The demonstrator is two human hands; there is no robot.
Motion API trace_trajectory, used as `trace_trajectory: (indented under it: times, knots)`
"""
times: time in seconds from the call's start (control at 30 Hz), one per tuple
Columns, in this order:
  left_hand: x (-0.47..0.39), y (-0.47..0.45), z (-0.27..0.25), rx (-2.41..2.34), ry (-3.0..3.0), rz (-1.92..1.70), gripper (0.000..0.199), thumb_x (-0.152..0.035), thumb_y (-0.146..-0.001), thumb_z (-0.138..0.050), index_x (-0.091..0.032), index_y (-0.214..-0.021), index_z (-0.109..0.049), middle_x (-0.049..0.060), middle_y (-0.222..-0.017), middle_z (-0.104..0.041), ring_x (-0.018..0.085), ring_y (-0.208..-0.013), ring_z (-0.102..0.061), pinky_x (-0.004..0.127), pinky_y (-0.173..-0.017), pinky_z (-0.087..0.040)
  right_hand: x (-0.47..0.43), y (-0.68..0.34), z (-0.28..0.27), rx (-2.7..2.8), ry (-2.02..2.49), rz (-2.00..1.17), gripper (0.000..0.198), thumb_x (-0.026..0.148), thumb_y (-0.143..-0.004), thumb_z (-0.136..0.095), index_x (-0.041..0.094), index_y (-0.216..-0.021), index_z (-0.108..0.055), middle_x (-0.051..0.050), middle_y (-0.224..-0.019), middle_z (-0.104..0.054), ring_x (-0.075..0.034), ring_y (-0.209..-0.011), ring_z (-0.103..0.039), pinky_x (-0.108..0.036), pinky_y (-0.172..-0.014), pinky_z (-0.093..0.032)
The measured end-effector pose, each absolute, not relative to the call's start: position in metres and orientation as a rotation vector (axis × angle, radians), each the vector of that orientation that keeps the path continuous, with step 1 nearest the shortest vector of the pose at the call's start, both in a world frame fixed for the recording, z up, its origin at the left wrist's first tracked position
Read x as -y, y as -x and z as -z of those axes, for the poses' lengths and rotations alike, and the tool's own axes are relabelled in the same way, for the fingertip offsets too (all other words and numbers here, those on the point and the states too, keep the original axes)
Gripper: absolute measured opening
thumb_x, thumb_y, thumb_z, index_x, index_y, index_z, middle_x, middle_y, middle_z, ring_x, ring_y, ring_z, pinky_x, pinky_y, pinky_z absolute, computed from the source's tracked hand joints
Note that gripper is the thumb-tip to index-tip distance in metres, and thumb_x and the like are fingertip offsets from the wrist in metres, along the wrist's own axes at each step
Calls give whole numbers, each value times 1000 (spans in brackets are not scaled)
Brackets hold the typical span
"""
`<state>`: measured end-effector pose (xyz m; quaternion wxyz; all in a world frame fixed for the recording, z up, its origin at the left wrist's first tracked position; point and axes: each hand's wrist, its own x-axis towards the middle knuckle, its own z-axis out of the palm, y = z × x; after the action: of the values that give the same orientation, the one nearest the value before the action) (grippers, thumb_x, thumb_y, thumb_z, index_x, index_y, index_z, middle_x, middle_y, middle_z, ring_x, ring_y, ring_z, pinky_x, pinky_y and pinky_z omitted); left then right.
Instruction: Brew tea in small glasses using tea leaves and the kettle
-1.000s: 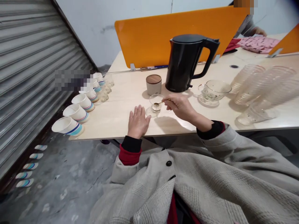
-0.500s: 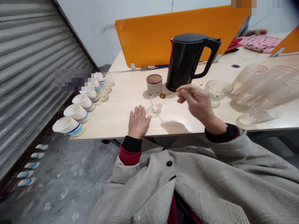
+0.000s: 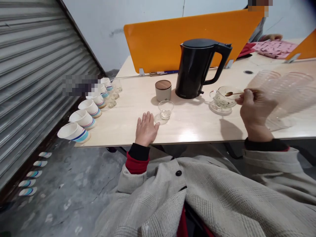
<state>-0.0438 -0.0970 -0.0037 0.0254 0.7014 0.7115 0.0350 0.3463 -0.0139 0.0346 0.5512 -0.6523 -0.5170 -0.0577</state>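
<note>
My right hand is closed on the handle of a small gold-brown spoon. The spoon's bowl is over a clear glass cup, which stands on a glass saucer and has bits of green leaf in it. Flat on the table near its front edge lies my left hand, fingers stretched out, holding nothing. Just right of those fingertips stands a small clear cup with a little something in its bottom. A grey canister with a wooden lid is behind that cup.
A black electric kettle stands before an orange divider. Paper cups line the table's left edge, beside small clear cups. Stacked clear plastic cups are at right. Another person's hand rests by pink cloth.
My right hand has moved right with the spoon, from above the small clear cup to above the glass cup on the saucer. My left hand has stayed in place.
</note>
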Motion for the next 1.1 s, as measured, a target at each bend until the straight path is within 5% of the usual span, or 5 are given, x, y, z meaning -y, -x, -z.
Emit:
trace_trajectory:
  times: [0.33, 0.53, 0.67, 0.8, 1.1]
  knots:
    - [97, 44, 4, -2206, -2168, -94, 69, -47, -110, -29, -9, -168, -31, 13, -179, -23, 30, -167, -21, 53, -137, -19, 8, -348, -19, 1163, 1628, -27, 21, 15, -87, -69, 15, -104, -82, -3, -63, -70, -19, -61, -72, -30, -67, -54]
    - [97, 44, 3, -2199, -2161, -108, 68, -47, -110, -30, -12, -168, -33, 13, -179, -23, 30, -167, -21, 53, -137, -19, 59, -342, -9, 1230, 1511, 143, 65, 27, -79, -76, 12, -141, -64, -11, -82, -77, -23, -63, -72, -39, -68, -58]
    - [94, 41, 0, -2198, -2132, -79, 68, -46, -110, -30, -12, -169, -31, 13, -179, -22, 31, -168, -18, 54, -137, -18, 74, -294, -1, 1673, 1396, -31, 67, 47, -94, -61, 12, -150, -56, -23, -123, -76, -31, -102, -76, -48, -92, -61]
    - [92, 36, -2, -2219, -2099, -40, 68, -44, -109, -31, -10, -168, -31, 16, -179, -21, 36, -167, -18, 59, -135, -20, 49, -244, 7, 2294, 1455, -199, 82, 57, -100, -52, 5, -161, -42, -29, -169, -36, -42, -158, -37, -60, -125, -37]
    - [90, 35, 0, -2096, -2234, -83, 66, -41, -110, -27, -14, -170, -28, 9, -180, -18, 29, -169, -13, 54, -137, -16, 32, -191, 17, 2588, 1494, -212, 96, 71, -100, -38, 3, -167, -31, -26, -176, -23, -42, -165, -18, -63, -133, -16]
